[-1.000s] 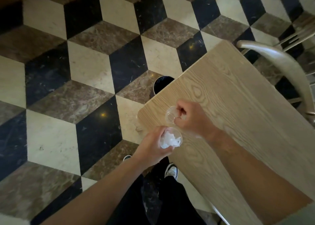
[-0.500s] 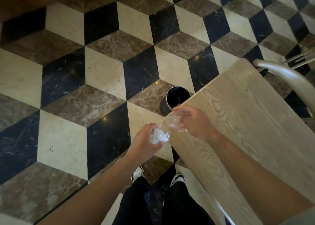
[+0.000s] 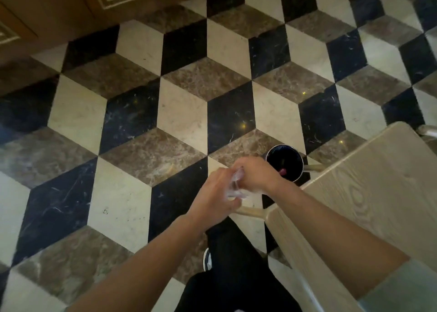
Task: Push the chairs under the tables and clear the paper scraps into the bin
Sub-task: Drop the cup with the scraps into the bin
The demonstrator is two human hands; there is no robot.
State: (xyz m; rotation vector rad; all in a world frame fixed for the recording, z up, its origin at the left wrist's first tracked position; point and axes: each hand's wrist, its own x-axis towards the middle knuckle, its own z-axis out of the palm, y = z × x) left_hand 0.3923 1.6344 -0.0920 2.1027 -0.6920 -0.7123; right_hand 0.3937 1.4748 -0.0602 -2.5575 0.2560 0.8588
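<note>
My left hand (image 3: pixel 216 193) and my right hand (image 3: pixel 256 174) are pressed together over the floor, just off the corner of the light wooden table (image 3: pixel 383 193). Both are closed on clear plastic cups (image 3: pixel 235 186) held between them. The cups are blurred, and the white paper scrap is hidden by my fingers. A small round black bin (image 3: pixel 285 161) stands on the floor just beyond my right hand, next to the table's edge, with something pink inside it.
The floor is a cube pattern of black, cream and brown marble tiles. A metal chair back (image 3: pixel 428 131) shows at the right edge behind the table. Wooden panelled furniture (image 3: pixel 71 1) fills the top left. My legs and shoe (image 3: pixel 208 260) are below the hands.
Both hands have left the tabletop and moved out over the floor toward the bin, bringing the two cups together. The view has swung left and forward, showing more floor.
</note>
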